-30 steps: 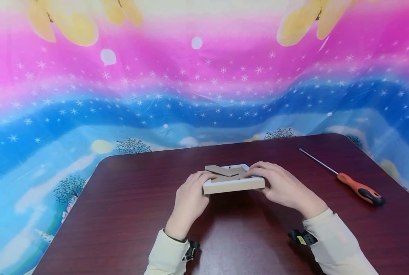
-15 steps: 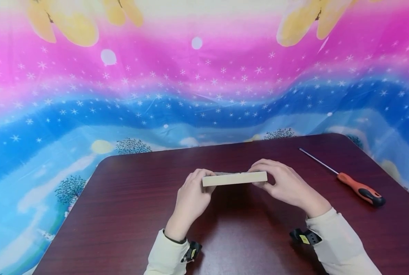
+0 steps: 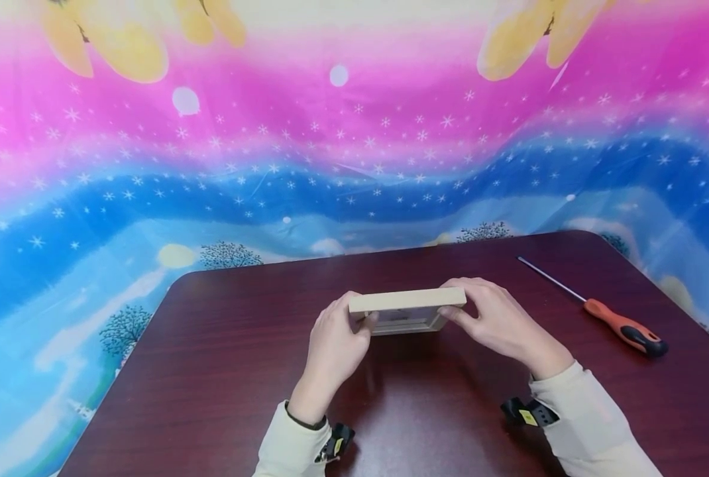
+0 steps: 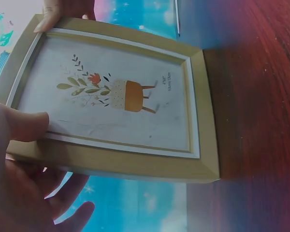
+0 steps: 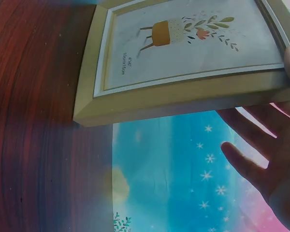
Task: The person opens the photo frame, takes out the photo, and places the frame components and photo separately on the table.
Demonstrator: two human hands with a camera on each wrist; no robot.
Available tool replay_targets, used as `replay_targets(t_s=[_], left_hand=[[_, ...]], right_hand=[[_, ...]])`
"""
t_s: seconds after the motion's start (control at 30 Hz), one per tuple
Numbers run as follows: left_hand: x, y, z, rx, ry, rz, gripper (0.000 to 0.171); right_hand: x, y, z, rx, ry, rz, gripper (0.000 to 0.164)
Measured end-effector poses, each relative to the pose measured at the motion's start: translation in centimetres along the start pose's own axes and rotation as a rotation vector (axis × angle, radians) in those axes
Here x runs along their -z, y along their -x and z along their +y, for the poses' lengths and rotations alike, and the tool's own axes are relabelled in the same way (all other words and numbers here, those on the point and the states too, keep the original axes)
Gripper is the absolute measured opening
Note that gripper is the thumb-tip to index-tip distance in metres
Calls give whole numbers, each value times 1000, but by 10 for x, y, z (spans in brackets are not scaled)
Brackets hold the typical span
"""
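Note:
Both hands hold a light wooden picture frame (image 3: 408, 300) over the middle of the table. Its front, with a white inner border and a print of a potted plant (image 4: 128, 94), faces the person and leans forward at the top. My left hand (image 3: 339, 338) grips the left side, thumb on the front and fingers behind. On the opposite side my right hand (image 3: 491, 321) grips likewise, its thumb at the front edge. In the right wrist view the frame's lower edge (image 5: 89, 63) is right at the tabletop. The back of the frame is hidden.
A screwdriver (image 3: 623, 328) with an orange and black handle lies at the right on the dark red wooden table (image 3: 229, 371). Behind the table hangs a colourful cloth (image 3: 330, 146) with snowflakes and trees.
Both hands have tipped the picture frame up from lying back side up, with its stand leg showing, so its front now faces the person. The screwdriver has stayed put.

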State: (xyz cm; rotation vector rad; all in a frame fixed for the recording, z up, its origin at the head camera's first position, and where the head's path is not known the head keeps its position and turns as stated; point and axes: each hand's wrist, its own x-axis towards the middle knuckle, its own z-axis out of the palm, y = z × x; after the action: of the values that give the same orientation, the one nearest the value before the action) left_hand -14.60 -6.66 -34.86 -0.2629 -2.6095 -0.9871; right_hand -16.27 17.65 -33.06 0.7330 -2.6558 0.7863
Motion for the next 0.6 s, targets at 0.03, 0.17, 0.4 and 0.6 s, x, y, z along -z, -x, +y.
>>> replay_targets(t_s=[0.03,0.17,0.4,0.6], left_hand=[[1,0,1,5,1,-3,15],[3,2,4,21,3,-24,17],[6,4,6,29,8,-65,21],[6,4,6,28,14,-69,22]], right_hand=[[0,0,-1,-5,-5,0,22],[1,1,-1,-7,-27,9,18],[0,1,1,23,-53,25,13],[-1,1,3,12,-94,10,19]])
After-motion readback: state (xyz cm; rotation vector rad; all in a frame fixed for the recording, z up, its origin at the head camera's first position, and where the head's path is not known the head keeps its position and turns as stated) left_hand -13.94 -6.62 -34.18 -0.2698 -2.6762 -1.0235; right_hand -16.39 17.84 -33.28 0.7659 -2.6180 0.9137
